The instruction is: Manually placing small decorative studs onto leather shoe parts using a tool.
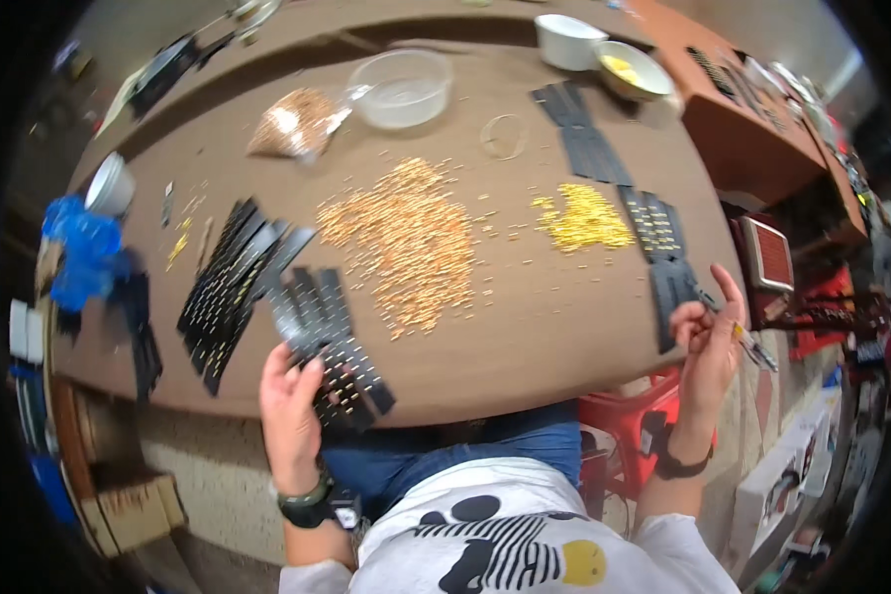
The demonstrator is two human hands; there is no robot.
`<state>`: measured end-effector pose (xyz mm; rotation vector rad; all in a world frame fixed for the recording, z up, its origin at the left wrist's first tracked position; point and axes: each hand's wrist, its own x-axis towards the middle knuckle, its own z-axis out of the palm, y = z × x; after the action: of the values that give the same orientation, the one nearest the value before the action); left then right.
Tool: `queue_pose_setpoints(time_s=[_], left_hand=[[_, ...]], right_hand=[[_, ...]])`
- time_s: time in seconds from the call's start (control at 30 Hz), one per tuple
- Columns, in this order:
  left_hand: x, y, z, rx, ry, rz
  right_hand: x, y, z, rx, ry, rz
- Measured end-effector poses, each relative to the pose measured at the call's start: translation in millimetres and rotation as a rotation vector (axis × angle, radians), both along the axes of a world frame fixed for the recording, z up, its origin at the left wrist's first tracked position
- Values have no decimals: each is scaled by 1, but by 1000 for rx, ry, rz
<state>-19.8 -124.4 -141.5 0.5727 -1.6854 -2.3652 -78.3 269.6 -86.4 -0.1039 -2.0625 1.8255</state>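
Observation:
At the near edge of the table, my left hand grips a set of black strips between thumb and fingers; small gold pins dot the strips' near part. My right hand is raised near the right edge, its index finger stretched up and the others curled around a slim pen-like tool with a dark end and a clear, yellowish part. Its exact kind is not clear. Just left of that hand lie black strips, partly set with gold pins. More pin-filled black strips lie fanned beyond my left hand.
A copper-coloured pile of small pins covers the table's middle, with a yellow pile to its right. Behind stand a clear plastic tub, a bag of pins and a bowl. A blue plastic bag sits far left.

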Motion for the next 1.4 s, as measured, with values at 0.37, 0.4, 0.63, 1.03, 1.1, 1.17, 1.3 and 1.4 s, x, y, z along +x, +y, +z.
queue_pose_setpoints(time_s=[0.37, 0.4, 0.63, 1.03, 1.1, 1.17, 1.3, 1.4], left_hand=[[2, 0, 5, 50, -18, -80], [3, -2, 6, 40, -24, -124], [5, -10, 2, 143, -46, -114], [29, 25, 12, 372, 192, 214], [34, 29, 20, 399, 140, 164], [39, 28, 24, 420, 89, 119], [39, 17, 31, 229, -220, -299], [41, 18, 32, -199, -301, -354]], right_hand=[[-15, -138, -44, -472, -347, 450], [-14, -137, -43, -346, -332, 417], [-18, -143, -59, -162, -225, 350], [-18, -144, -62, -186, -249, 349], [-18, -145, -62, -196, -247, 354], [-19, -144, -61, -184, -248, 356], [-17, -135, -57, -210, -256, 341], [-20, -119, -42, -153, -340, 372]])
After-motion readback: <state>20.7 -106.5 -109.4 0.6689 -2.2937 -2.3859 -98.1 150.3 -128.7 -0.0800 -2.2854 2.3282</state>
